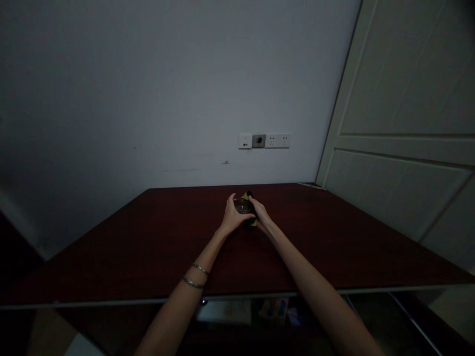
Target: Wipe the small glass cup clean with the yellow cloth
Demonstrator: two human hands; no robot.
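My left hand [233,215] curls round a small clear glass [242,207] standing on the dark red table [148,237] near its far middle. My right hand [261,213] is closed on a small yellow and black thing [248,197] right beside the glass; I cannot make out what it is. Both hands touch each other around these things. Two thin bangles [196,276] circle my left forearm. The light is dim, and the fingers hide most of the glass.
A white wall rises behind the table, with a row of sockets [264,141] above the far edge. A pale panelled door [404,128] stands at the right. Under the table's front edge lie some boxes and papers [241,311].
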